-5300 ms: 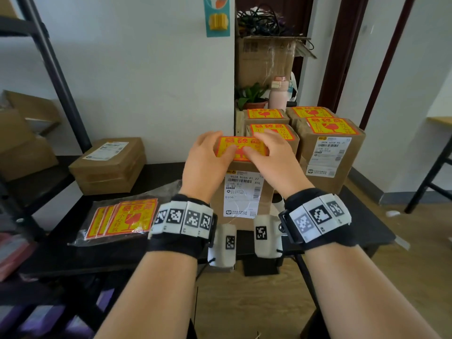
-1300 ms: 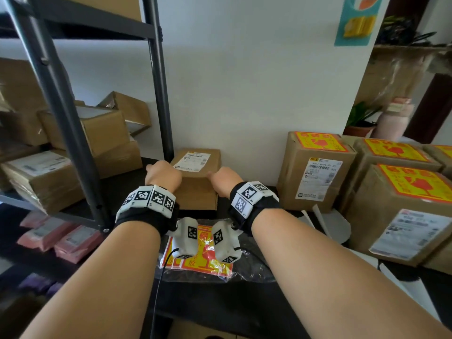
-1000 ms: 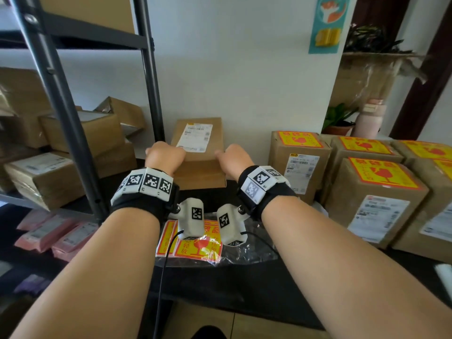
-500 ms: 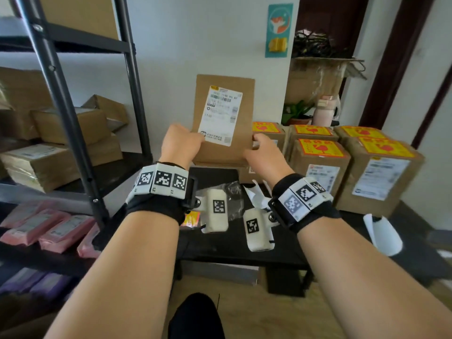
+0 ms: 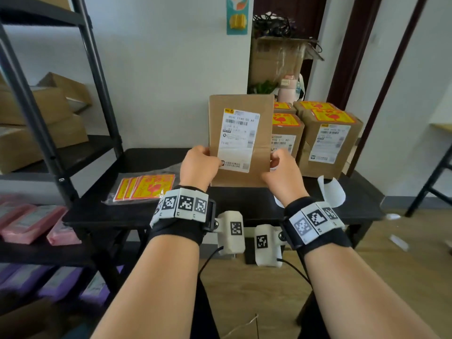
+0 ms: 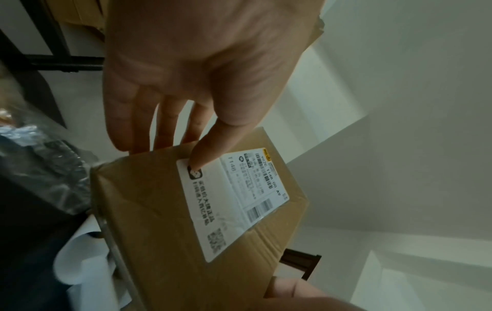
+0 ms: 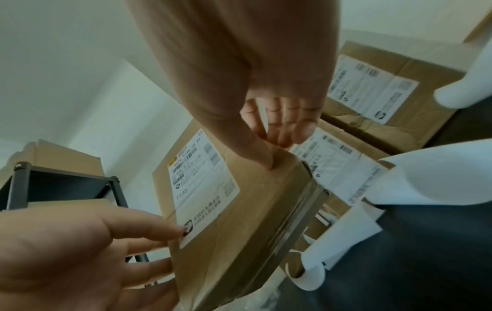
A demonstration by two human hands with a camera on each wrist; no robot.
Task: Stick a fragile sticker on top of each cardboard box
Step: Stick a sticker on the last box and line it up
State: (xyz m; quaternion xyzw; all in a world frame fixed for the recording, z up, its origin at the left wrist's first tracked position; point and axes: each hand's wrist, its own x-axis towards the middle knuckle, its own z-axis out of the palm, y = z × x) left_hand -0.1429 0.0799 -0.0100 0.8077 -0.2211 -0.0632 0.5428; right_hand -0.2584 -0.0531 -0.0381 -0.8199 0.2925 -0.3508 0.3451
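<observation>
A plain cardboard box [image 5: 241, 140] stands on end over the black table [image 5: 102, 211], its white shipping label facing me. No fragile sticker shows on it. My left hand [image 5: 199, 165] grips its lower left edge, thumb on the label [image 6: 231, 200] and fingers behind. My right hand [image 5: 281, 167] grips the lower right edge the same way, as the right wrist view shows [image 7: 277, 147]. Whether the box touches the table, I cannot tell. A pile of red-and-yellow fragile stickers [image 5: 146, 187] lies in a clear bag left of my left hand.
Several boxes with fragile stickers on top [image 5: 330, 140] stand close behind and to the right of the held box. Curled white backing papers [image 5: 331, 192] lie on the table's right part. A black metal rack [image 5: 49, 148] with more boxes and pink packets [image 5: 29, 223] stands at the left.
Both hands lifted the plain box from the table's back left, tipped it upright and carried it right, next to the stickered boxes. Earlier they pressed a sticker onto another box.
</observation>
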